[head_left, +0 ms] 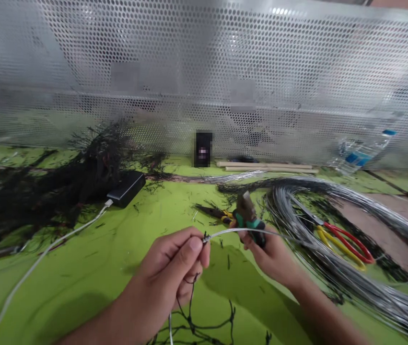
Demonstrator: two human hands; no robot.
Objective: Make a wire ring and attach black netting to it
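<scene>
My left hand is closed, its thumb and forefinger pinching the end of a thin grey wire. Black netting cord hangs below that hand. The wire runs right across my right hand, which is wrapped round the green and black handles of a pair of pliers whose jaws point up. Both hands hover above a bright green table cover.
A big coil of grey wire lies at the right, with red-and-yellow-handled scissors on it. A black power bank with a white cable, a heap of black netting, a second pair of pliers, a water bottle and a perforated metal screen are there too.
</scene>
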